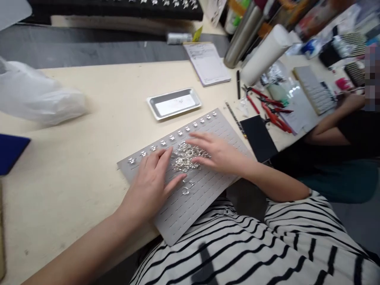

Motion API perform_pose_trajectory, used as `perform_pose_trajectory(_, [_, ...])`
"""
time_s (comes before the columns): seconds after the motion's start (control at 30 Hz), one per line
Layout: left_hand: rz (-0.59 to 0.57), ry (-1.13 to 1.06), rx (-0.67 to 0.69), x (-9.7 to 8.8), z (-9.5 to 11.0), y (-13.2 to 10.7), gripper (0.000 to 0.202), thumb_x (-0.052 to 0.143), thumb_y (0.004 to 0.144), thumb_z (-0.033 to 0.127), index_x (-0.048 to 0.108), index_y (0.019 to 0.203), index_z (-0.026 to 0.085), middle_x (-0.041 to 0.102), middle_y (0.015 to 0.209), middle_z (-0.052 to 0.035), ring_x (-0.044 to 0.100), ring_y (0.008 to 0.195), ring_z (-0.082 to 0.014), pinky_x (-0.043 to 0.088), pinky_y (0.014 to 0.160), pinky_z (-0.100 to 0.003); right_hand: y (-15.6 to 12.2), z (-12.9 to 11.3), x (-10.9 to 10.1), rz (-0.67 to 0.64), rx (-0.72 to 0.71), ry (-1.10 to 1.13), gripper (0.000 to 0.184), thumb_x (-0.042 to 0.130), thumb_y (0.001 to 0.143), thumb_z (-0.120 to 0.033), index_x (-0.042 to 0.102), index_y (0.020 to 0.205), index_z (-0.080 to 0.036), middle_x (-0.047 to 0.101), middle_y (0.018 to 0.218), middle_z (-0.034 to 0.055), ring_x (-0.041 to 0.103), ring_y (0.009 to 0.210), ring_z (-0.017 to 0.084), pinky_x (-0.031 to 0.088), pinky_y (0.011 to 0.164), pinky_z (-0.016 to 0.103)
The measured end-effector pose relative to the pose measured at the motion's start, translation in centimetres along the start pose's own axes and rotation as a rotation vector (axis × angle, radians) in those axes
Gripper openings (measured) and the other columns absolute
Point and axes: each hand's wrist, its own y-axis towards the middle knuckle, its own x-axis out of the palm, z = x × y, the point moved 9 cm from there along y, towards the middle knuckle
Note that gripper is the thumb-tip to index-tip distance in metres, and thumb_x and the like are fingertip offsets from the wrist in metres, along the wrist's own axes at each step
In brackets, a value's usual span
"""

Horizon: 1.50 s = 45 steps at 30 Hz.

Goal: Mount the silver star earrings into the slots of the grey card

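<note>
Here's the grey slotted board (178, 213), lying slantwise across the near edge of the bench (89, 154), a heap of silver rings (190, 155) right on its middle! The right hand (224, 154) comes in over the heap's right side, thumb and fingers spread apart. On the left, the left hand (148, 184) is over the board, thumb well out from its bunched fingers; whether their tips touch a ring, I can't tell. Silver star-shaped pieces (179, 133) line the far edge, loose rings (185, 190) sit nearer, and beyond lies a white-rimmed tray (158, 116).
</note>
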Motion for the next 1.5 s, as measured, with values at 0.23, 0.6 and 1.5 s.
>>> perform_pose_trajectory(0.23, [-0.027, 0.182, 0.128, 2.8, 0.9, -0.4, 0.073, 0.066, 0.095, 0.054, 0.045, 0.154, 0.017, 0.057, 0.135, -0.0202, 0.056, 0.124, -0.0409, 0.054, 0.100, -0.057, -0.4, -2.1, 3.0, -0.099, -0.099, -0.141, 0.072, 0.065, 0.095, -0.063, 0.053, 0.149, -0.017, 0.058, 0.149, 0.0165, 0.049, 0.139, 0.031, 0.037, 0.120, 0.049])
perform_pose_trajectory(0.6, [-0.089, 0.068, 0.188, 2.9, 2.5, -0.9, 0.028, 0.048, 0.104, 0.037, 0.071, 0.112, 0.024, 0.066, 0.112, -0.0108, 0.065, 0.097, -0.0280, 0.054, 0.077, -0.037, -5.1, 2.4, 0.6, 0.049, 0.049, -0.183, 0.029, 0.059, 0.103, -0.038, 0.066, 0.126, -0.021, 0.064, 0.141, 0.0140, 0.056, 0.130, 0.029, 0.039, 0.113, 0.049])
perform_pose_trajectory(1.5, [0.319, -1.938, -0.607, 4.7, -0.7, -5.3, 0.023, 0.056, 0.101, 0.022, 0.074, 0.089, 0.014, 0.072, 0.083, -0.0011, 0.071, 0.073, -0.0072, 0.060, 0.067, -0.012, -2.5, -11.2, 3.5, 0.374, -0.274, 0.148, 0.027, 0.048, 0.109, -0.028, 0.071, 0.120, -0.019, 0.077, 0.123, 0.0061, 0.067, 0.118, 0.014, 0.054, 0.107, 0.031])
